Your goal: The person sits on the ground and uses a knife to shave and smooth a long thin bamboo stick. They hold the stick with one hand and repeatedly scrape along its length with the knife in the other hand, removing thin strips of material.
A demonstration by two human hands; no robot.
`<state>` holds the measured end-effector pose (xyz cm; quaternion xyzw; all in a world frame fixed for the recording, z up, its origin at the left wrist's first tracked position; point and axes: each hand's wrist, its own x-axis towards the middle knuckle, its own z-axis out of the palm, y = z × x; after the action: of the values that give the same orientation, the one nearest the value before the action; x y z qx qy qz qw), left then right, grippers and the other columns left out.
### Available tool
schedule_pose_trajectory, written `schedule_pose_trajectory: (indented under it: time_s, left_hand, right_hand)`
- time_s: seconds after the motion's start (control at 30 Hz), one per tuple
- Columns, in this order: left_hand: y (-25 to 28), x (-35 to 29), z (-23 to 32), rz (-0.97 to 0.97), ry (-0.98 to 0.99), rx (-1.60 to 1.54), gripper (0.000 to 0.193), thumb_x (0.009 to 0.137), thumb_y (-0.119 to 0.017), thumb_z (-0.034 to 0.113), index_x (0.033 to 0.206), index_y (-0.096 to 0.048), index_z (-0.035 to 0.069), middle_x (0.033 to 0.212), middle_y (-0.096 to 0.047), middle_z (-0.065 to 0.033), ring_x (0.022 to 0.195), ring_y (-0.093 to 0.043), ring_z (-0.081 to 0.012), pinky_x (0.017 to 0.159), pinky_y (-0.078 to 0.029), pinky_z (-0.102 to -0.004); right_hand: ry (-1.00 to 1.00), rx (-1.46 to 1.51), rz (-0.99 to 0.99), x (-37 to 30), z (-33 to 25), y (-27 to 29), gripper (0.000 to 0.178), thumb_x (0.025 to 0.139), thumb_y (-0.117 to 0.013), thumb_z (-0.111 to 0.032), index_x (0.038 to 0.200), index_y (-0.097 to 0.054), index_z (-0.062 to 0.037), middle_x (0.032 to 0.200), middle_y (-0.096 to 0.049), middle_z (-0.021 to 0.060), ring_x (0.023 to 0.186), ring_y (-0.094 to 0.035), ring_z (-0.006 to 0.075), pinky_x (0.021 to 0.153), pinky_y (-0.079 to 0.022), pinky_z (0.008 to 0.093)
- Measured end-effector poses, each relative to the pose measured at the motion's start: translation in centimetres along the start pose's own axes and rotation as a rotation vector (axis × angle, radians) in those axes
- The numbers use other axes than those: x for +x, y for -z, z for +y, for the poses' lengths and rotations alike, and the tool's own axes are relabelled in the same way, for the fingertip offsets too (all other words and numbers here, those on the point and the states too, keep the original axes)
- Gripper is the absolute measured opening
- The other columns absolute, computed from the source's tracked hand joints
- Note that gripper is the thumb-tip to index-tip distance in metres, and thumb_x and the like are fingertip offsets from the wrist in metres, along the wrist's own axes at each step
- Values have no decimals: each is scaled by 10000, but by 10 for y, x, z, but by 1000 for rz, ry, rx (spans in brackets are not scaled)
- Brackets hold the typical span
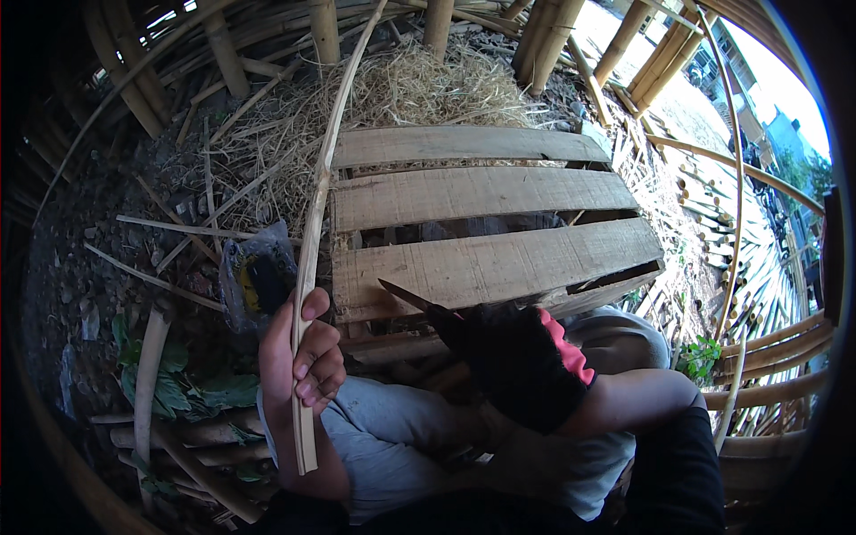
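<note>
My left hand (pixel 319 357) is closed round a long, pale split-bamboo strip (pixel 323 183). The strip stands nearly upright in view, its top beyond the upper edge and its cut lower end by my left forearm. A dark glove with a red cuff covers my right hand (pixel 517 364), whose fingers are wrapped round a knife. The knife's pointed blade (pixel 404 295) sticks out to the left over the front slat of a low wooden crate (pixel 499 254), apart from the strip. The glove hides the knife's handle.
Left of the crate lies a clear plastic bag (pixel 234 290) with something yellow and black in it. Dry shavings (pixel 419 89) are heaped behind the crate. Bamboo posts (pixel 323 36) stand at the back, and bamboo poles (pixel 776 357) lie at the right.
</note>
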<state>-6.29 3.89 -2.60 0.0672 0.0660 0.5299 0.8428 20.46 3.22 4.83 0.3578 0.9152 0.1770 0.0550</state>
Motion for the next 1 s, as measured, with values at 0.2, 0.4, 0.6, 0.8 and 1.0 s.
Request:
schedule_pose_trajectory:
  time_s: [0.2,0.4,0.6,0.8,1.0]
  left_hand:
    - [1,-1,0,14,-16,0,251,1089,-246,314,1003,-362,109,491,-418,-16,290,-399,-113,247,-293,-224]
    - [1,-2,2,33,-23,0,258,1091,-238,318,1000,-361,110,489,-418,-15,287,-399,-115,246,-293,-224]
    - [-3,-1,1,90,-18,102,297,1093,-242,368,976,-379,132,456,-383,20,265,-352,-80,240,-245,-210]
    - [-3,3,-2,140,6,130,316,1093,-242,397,967,-391,149,438,-370,39,255,-337,-66,237,-233,-205]
    - [0,1,-6,132,27,161,311,1090,-252,399,973,-394,149,445,-383,38,259,-353,-66,238,-245,-204]
  right_hand:
    - [-157,7,-43,-4,23,-12,611,888,-547,-143,1476,-403,-54,830,-568,74,663,-591,206,554,-471,354]
    - [-76,-7,-37,-23,8,-6,607,883,-548,-128,1468,-405,-57,846,-583,86,673,-605,226,572,-481,367]
    - [-217,-47,-53,-28,23,-14,603,877,-550,-113,1461,-408,-60,862,-598,98,682,-620,245,591,-491,381]
    - [-425,-105,-64,-53,40,-50,599,879,-554,-93,1455,-394,-75,848,-622,102,678,-653,268,603,-524,402]
    - [-208,9,-9,-26,85,-47,587,904,-486,-70,1485,-404,-70,795,-555,82,627,-582,250,552,-479,381]
